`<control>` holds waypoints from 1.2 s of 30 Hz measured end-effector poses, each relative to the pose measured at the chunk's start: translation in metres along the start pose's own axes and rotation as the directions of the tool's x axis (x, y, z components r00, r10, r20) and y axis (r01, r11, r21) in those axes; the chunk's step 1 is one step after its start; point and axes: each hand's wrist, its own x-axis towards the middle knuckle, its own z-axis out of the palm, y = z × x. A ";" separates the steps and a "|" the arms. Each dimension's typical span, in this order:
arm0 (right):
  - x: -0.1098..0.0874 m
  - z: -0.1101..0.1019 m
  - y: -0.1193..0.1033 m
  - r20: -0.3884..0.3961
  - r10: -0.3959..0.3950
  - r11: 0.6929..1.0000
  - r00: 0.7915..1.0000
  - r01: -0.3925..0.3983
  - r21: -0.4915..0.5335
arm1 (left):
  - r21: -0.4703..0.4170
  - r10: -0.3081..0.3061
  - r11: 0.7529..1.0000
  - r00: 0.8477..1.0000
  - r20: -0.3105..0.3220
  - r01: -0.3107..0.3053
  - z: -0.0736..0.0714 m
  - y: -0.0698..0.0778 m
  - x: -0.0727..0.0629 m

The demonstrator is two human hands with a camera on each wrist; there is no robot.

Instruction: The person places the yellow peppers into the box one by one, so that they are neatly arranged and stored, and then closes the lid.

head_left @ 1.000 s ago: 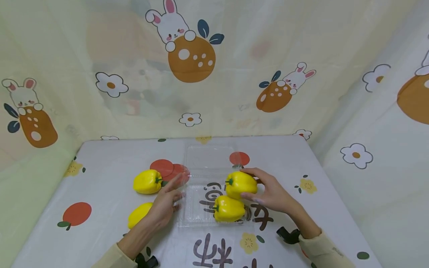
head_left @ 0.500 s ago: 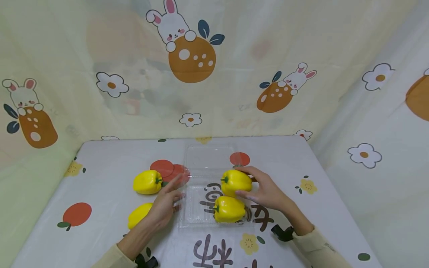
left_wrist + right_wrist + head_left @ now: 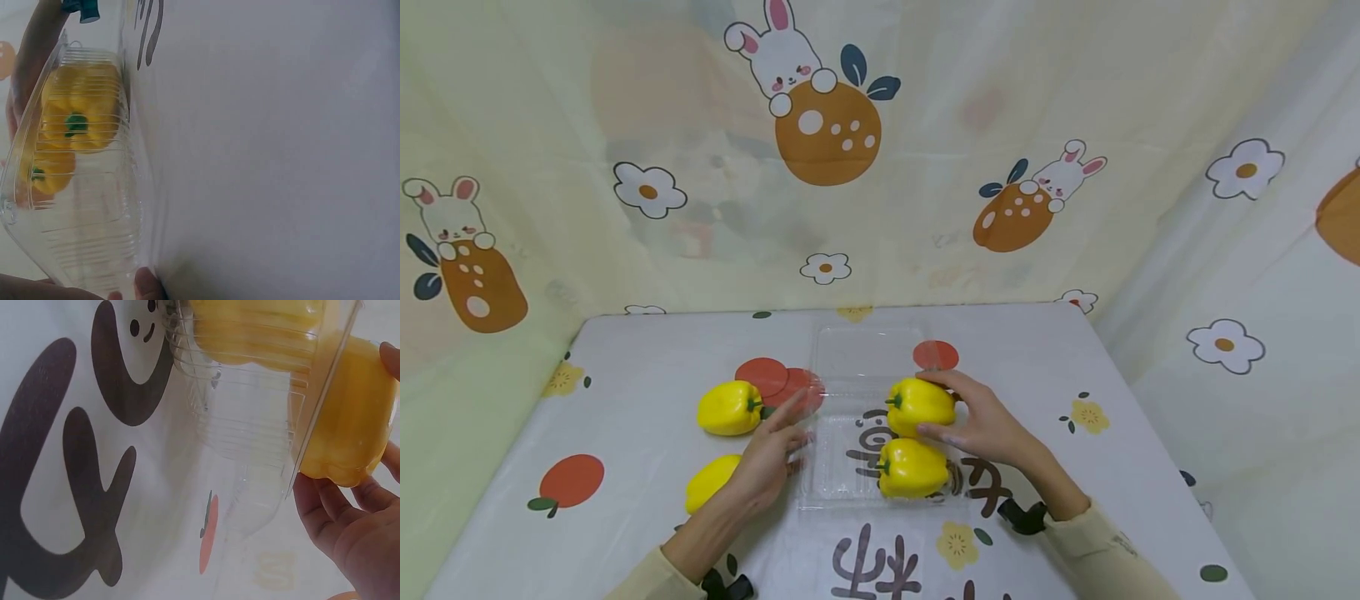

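My right hand point(image 3: 992, 423) grips a yellow bell pepper point(image 3: 921, 406), fingers behind and thumb in front. In the right wrist view this held pepper point(image 3: 350, 419) shows above the clear container's rim. A second yellow bell pepper point(image 3: 913, 469) lies inside the clear plastic clamshell container point(image 3: 835, 492), in its front right part. Through the container's ridged wall in the left wrist view, the pepper inside point(image 3: 94, 134) shows its green stem. My left hand point(image 3: 765, 467) rests against the container's left side with fingers fairly straight; its fingertips point(image 3: 147, 284) touch the wall.
Two more yellow bell peppers stand left of the container, one at the back point(image 3: 730, 408) and one point(image 3: 711, 482) partly behind my left hand. The container's lid point(image 3: 872, 350) lies folded back. A patterned cloth covers the table point(image 3: 640, 400), and patterned curtains point(image 3: 925, 275) enclose it.
My right hand has moved left and slightly toward the back, carrying the bell pepper further over the container. The left hand, the container and the other peppers look unmoved.
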 end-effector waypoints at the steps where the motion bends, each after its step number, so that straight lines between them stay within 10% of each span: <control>1: 0.000 0.000 0.000 0.004 -0.003 1.000 1.000 0.003 0.003 | 0.000 0.000 1.000 1.000 0.000 0.000 0.000 0.000 0.000; 36: 0.007 0.009 0.002 0.082 0.001 0.999 0.997 0.002 -0.039 | -0.001 -0.002 1.000 1.000 0.003 0.002 0.000 -0.003 0.002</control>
